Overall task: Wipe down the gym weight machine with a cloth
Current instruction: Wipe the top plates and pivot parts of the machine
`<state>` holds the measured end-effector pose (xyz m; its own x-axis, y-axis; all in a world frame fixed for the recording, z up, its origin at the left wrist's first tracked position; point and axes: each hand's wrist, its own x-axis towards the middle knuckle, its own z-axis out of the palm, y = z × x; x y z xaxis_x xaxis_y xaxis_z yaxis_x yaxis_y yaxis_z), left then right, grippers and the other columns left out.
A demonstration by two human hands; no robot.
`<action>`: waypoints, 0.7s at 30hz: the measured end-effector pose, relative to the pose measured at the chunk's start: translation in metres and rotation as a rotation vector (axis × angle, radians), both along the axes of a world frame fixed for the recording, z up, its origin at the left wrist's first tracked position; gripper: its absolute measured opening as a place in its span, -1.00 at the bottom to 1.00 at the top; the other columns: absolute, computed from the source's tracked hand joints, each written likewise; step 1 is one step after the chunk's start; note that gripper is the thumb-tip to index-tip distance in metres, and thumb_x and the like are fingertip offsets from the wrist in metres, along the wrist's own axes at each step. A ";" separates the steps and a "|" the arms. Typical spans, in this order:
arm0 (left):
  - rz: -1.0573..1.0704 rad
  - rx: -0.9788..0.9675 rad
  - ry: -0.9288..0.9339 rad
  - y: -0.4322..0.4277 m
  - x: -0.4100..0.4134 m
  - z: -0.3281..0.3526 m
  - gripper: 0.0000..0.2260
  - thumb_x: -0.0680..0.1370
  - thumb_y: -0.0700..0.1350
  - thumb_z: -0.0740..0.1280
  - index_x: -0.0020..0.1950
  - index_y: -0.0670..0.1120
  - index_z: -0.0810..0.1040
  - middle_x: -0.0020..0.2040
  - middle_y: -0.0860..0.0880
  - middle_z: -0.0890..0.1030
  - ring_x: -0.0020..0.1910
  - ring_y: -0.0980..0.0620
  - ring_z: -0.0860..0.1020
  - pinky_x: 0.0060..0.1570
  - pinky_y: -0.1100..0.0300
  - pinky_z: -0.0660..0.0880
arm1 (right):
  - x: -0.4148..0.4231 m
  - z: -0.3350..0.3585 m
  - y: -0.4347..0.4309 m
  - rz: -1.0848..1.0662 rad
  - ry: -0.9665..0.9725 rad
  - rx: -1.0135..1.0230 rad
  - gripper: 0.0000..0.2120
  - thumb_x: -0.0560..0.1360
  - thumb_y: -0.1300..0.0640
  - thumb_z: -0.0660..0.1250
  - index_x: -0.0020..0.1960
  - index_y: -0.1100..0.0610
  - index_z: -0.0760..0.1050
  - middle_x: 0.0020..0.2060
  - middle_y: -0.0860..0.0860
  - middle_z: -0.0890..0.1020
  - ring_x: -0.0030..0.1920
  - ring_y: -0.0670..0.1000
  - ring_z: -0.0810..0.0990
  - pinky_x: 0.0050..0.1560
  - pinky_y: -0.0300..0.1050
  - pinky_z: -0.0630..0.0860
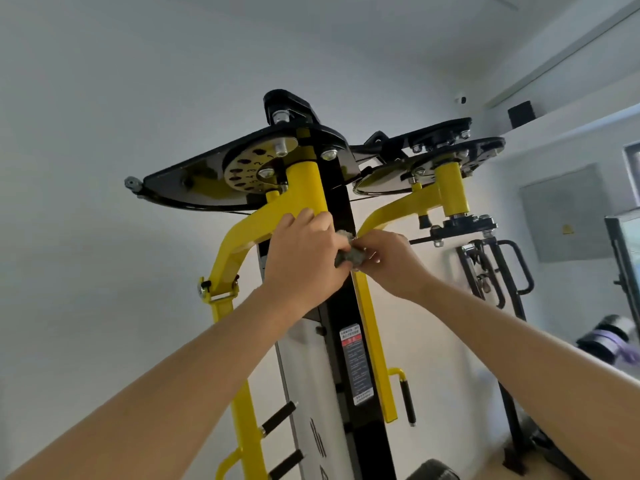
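A yellow and black weight machine [341, 341] rises in front of me, seen from below, with two yellow swing arms under black cam plates. Both my hands are raised to its black centre post, just under the left yellow arm [277, 216]. A small grey cloth [353, 256] is bunched between them against the post. My left hand [301, 258] grips the cloth from the left, fingers curled over the post's edge. My right hand [388, 261] pinches the cloth's right side. Most of the cloth is hidden by the fingers.
A warning label [356, 365] sits lower on the post. The right yellow arm [446, 192] juts out overhead. Black cable-machine handles [498, 271] stand at right, by a grey wall panel [561, 216]. White walls surround the machine.
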<state>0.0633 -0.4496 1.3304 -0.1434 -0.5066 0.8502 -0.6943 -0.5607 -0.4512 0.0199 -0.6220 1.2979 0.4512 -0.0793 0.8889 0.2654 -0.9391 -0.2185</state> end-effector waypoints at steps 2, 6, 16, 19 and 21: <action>-0.034 -0.021 -0.022 0.008 0.004 -0.003 -0.83 0.44 0.09 0.49 -0.05 0.05 0.73 -0.18 0.03 0.54 -0.11 -0.04 0.48 -0.13 0.06 0.34 | -0.003 -0.002 0.006 0.023 -0.071 0.026 -0.88 0.48 0.21 0.49 0.01 0.15 0.68 -0.15 0.03 0.67 -0.16 0.03 0.59 -0.05 -0.01 0.57; -0.194 -0.134 0.039 0.026 0.013 -0.007 -0.84 0.46 0.05 0.46 -0.06 0.00 0.70 -0.18 0.05 0.55 -0.16 0.05 0.49 -0.26 0.17 0.42 | -0.013 -0.008 0.019 0.196 -0.187 0.143 -0.66 0.47 0.29 0.48 0.24 0.13 0.63 -0.06 -0.09 0.66 -0.09 -0.19 0.63 -0.01 -0.40 0.55; -0.421 -0.444 0.421 0.019 0.034 0.035 -0.87 0.52 0.00 0.47 0.02 0.01 0.72 -0.11 0.10 0.68 -0.23 0.17 0.56 -0.24 0.44 0.35 | -0.006 0.066 0.041 0.170 -0.263 0.236 -0.70 0.49 0.37 0.39 0.14 0.11 0.68 -0.10 -0.05 0.70 -0.10 -0.16 0.67 0.00 -0.19 0.63; -0.502 -0.536 0.486 0.010 0.034 0.050 -0.88 0.53 0.00 0.46 0.02 0.03 0.73 -0.11 0.12 0.70 -0.19 0.17 0.58 -0.17 0.33 0.46 | -0.003 0.090 0.044 0.138 -0.298 0.280 -0.70 0.49 0.38 0.39 0.15 0.14 0.68 -0.06 0.01 0.71 -0.03 -0.05 0.69 0.09 -0.09 0.64; -0.553 -0.575 0.520 0.007 0.032 0.053 -0.89 0.53 -0.01 0.46 0.01 0.03 0.73 -0.12 0.12 0.70 -0.16 0.15 0.61 -0.11 0.19 0.54 | -0.002 0.096 0.049 0.107 -0.315 0.296 -0.71 0.48 0.39 0.37 0.14 0.15 0.68 -0.09 0.02 0.71 -0.04 -0.01 0.68 0.08 -0.09 0.63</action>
